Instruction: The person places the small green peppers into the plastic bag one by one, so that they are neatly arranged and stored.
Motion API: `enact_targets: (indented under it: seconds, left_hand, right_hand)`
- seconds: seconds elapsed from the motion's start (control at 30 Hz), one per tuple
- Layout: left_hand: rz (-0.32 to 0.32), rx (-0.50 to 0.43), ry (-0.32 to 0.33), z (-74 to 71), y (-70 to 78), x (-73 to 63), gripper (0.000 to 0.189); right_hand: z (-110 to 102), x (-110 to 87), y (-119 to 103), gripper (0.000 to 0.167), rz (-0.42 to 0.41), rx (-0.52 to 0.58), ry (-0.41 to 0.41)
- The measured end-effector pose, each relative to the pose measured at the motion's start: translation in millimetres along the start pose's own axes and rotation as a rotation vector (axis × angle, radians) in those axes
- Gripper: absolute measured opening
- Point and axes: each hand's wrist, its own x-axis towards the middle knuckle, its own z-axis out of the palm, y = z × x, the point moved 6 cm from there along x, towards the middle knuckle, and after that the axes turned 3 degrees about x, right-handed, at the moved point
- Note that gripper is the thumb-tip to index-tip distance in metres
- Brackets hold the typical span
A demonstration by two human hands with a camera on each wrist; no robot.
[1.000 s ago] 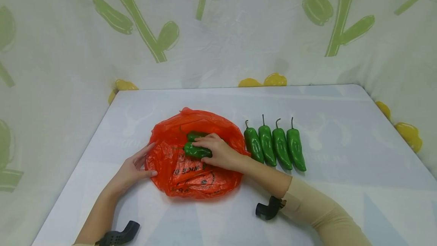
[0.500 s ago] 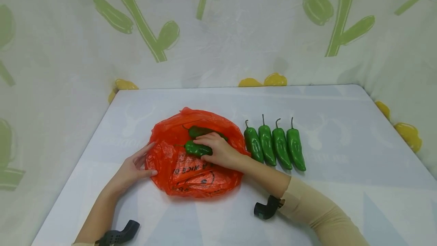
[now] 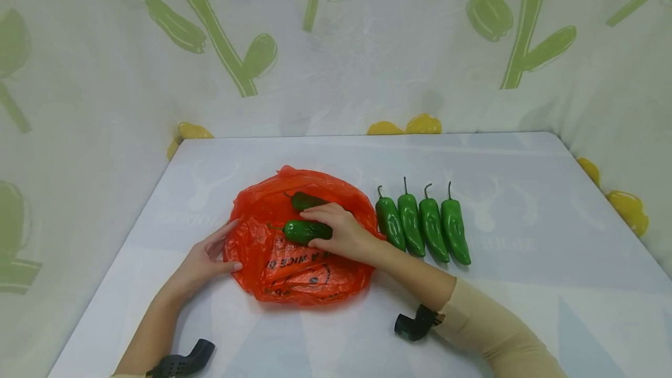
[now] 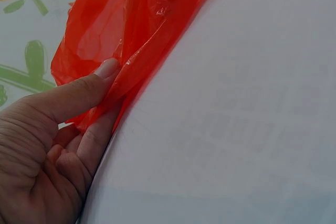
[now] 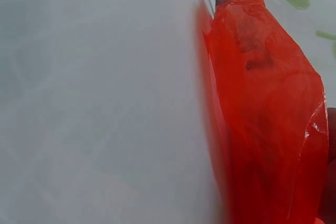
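A red plastic bag (image 3: 247,273) lies spread open on the table. My left hand (image 3: 202,264) is at its left side; in the left wrist view that hand's thumb (image 4: 107,69) and fingers pinch the bag's edge. My right hand (image 3: 341,235) reaches in over the bag, fingers and thumb on either side of a green chili pepper (image 3: 304,231), whose stem points left. A second green pepper (image 3: 304,200) lies just behind it, partly covered by the hand. In the right wrist view the bag's red wall (image 5: 268,108) hides nearly all of the right hand.
Several green peppers (image 3: 409,223) lie in a row on the table, right of the bag, stems toward the back. The white table (image 3: 514,209) ends at a back edge, with a leaf-patterned curtain (image 3: 388,63) behind. Black wrist cameras (image 3: 415,325) stick out from the forearms.
The right hand has shifted slightly right, and more of the front pepper shows between its fingers and thumb. More of the rear pepper has come into sight. The left hand has stayed still.
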Motion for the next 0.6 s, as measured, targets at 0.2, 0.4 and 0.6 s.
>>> enact_targets:
  seconds: [0.2,0.4,0.6]
  left_hand:
    - [-0.004,0.01,0.003,-0.3,0.1,-0.7,0.083]
    - [0.014,0.011,0.001,0.2,0.4,-0.3,0.082]
    - [0.018,0.011,0.002,0.6,-0.2,-0.2,0.082]
  right_hand:
    - [-9.0,-4.9,-5.2,0.054,0.021,0.029,0.04]
    - [-14.4,-10.0,-11.3,0.055,-0.008,0.033,0.047]
    - [-22.2,-17.2,-15.9,0.055,-0.02,0.038,0.079]
